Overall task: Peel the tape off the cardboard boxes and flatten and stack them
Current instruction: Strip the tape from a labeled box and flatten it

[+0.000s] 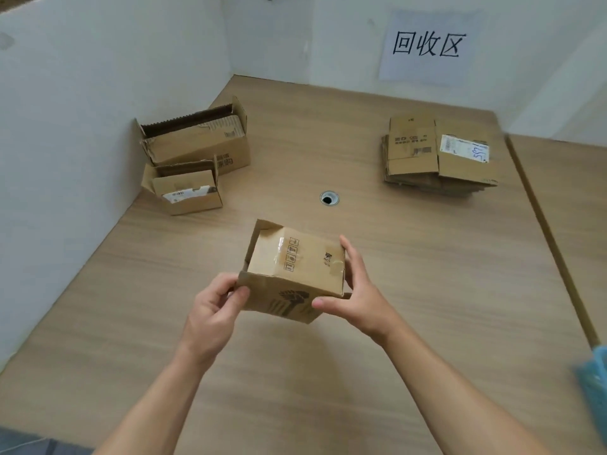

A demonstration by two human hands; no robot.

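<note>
A small cardboard box (289,270) is held above the middle of the wooden table (410,290), its left end open and clear tape strips across its upper face. My left hand (215,310) pinches the box's lower left corner flap. My right hand (353,290) grips the right end, thumb on the front face and fingers over the taped edge. A pile of flattened boxes (437,156) lies at the back right. Two more unflattened boxes stand at the back left: a large one (197,139) and a small one (185,188) in front of it.
White partition walls (82,126) close off the left and back of the table. A paper sign (428,46) hangs on the back wall. A round cable hole (328,198) sits in the table's middle. Something blue (593,382) shows at the right edge.
</note>
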